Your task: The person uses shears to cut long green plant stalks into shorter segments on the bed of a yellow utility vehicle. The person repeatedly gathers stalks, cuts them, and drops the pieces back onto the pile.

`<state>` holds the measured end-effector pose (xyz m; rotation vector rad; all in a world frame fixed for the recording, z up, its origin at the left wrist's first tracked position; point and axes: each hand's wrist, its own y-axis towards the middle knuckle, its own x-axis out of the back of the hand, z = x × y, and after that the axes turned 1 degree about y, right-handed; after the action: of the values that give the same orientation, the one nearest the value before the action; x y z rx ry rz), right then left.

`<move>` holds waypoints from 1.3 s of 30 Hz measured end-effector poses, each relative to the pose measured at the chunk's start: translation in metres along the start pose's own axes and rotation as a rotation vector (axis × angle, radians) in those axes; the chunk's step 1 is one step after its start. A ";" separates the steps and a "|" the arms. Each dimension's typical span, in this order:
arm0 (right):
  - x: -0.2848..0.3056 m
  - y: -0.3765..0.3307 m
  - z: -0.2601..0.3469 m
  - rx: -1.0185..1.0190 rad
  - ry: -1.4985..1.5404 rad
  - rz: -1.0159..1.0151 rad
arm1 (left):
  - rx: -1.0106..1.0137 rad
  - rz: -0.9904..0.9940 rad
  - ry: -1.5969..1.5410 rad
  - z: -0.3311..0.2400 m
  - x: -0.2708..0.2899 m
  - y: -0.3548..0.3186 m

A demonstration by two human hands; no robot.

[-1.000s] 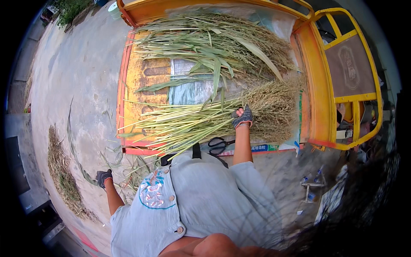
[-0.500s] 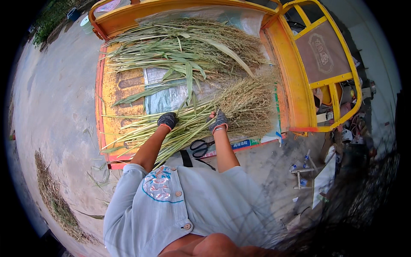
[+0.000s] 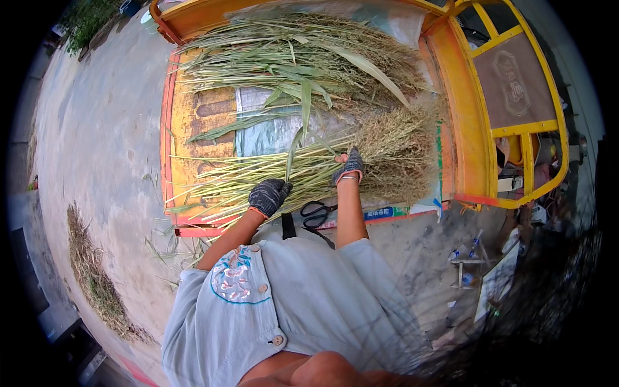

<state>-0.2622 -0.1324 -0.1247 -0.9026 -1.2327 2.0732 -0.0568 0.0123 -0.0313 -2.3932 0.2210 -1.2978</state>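
Note:
A bunch of cut green stalks (image 3: 238,173) with bushy, seedy heads (image 3: 400,148) lies across the near side of the yellow cart bed (image 3: 184,122). My left hand (image 3: 269,196), in a dark knitted glove, is closed at the near edge of the stalks on the lower end of a long green leaf (image 3: 293,155). Farther right, my gloved right hand (image 3: 349,166) grips stalks just below the heads; its fingertips are partly bare. Black-handled scissors (image 3: 314,215) lie at the bed's near edge between my forearms, their blades partly hidden by my right arm.
Behind, a larger pile of leafy stalks (image 3: 271,61) covers the far side of the bed, over plastic sheeting (image 3: 255,138). A yellow metal frame (image 3: 530,161) rises at the right. Dry plant scraps (image 3: 97,277) lie on the concrete at left, and a small stool (image 3: 471,261) stands at right.
My left hand has come back from on top of the stalks toward their near edge, drawing a leaf with it. My right hand stays by the heads. The whole view has shifted slightly.

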 end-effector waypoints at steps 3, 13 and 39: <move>0.007 0.027 0.010 -0.049 -0.035 -0.008 | -0.041 -0.006 -0.032 0.054 0.013 -0.023; 0.011 0.019 0.013 -0.080 0.055 0.172 | 1.473 -0.304 0.382 0.344 0.089 -0.335; 0.018 0.033 0.047 0.071 0.094 0.044 | 0.314 -0.035 0.483 0.252 0.086 -0.168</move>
<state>-0.3137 -0.1577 -0.1422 -0.9911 -1.0929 2.0698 0.1914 0.2052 -0.0165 -1.8079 0.1001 -1.7670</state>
